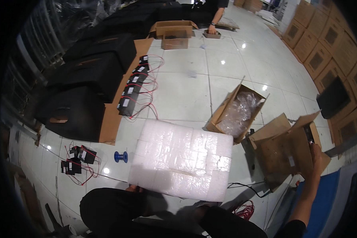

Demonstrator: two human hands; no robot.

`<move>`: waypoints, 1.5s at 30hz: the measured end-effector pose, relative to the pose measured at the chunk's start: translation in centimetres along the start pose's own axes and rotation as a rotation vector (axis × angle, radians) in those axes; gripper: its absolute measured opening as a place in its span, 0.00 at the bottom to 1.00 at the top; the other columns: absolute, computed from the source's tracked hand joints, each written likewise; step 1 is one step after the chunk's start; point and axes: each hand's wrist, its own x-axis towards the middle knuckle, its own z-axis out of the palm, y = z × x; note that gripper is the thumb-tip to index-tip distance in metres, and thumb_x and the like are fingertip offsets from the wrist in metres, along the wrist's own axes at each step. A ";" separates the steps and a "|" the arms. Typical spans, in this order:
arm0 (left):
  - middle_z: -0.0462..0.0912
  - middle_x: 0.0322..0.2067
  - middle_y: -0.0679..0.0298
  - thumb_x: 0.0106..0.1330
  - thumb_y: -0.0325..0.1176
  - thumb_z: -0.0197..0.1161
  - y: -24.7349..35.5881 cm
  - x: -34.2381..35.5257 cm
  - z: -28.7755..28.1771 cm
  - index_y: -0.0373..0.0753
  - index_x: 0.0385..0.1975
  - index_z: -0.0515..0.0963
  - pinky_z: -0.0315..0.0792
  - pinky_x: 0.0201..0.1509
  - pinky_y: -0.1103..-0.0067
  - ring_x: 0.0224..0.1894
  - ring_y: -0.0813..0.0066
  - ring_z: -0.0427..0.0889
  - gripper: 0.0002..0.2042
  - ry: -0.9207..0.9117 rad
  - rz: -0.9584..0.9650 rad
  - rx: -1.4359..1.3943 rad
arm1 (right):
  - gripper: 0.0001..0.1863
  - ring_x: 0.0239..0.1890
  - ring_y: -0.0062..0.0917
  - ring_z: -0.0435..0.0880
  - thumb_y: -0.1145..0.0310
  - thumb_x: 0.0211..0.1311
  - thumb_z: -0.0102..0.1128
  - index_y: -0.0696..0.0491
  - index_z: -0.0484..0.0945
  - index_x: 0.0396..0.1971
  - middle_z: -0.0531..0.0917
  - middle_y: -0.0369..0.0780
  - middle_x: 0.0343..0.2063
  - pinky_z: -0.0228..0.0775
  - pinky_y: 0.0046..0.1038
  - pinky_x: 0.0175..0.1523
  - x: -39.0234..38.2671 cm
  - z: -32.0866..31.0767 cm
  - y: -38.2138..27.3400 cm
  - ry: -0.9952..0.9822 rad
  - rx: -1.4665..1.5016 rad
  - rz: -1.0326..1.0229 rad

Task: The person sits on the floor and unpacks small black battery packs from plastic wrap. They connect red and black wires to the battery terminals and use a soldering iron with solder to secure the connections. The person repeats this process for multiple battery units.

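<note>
A large white foam block point(178, 158), wrapped in clear shiny film, lies in front of my legs. My left hand point(134, 189) is at its near left edge; only a small part shows and its fingers are mostly hidden. On the right, my right arm reaches out to an open cardboard box point(279, 152) with raised flaps. My right hand point(315, 154) is closed on the box's right-hand edge. Just beyond the foam block stands a narrower open carton point(242, 113) with crumpled clear plastic inside.
A blue spool point(121, 157) and black battery-like blocks point(78, 158) with red wires lie left. More wired blocks point(133, 89) line a cardboard strip beside black cases point(71, 113). A coiled red cable point(244, 210) is near my leg. Cartons point(325, 51) line the right. Far off, another person's hand point(212, 29) touches a small box.
</note>
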 end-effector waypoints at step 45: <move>0.72 0.21 0.68 0.69 0.26 0.61 8.7 4.2 -20.4 0.33 0.31 0.75 0.70 0.27 0.82 0.22 0.82 0.72 0.05 0.316 0.335 -0.759 | 0.10 0.23 0.21 0.81 0.71 0.60 0.63 0.64 0.85 0.33 0.83 0.42 0.20 0.74 0.28 0.33 -10.9 -38.0 -29.3 0.353 0.508 -0.618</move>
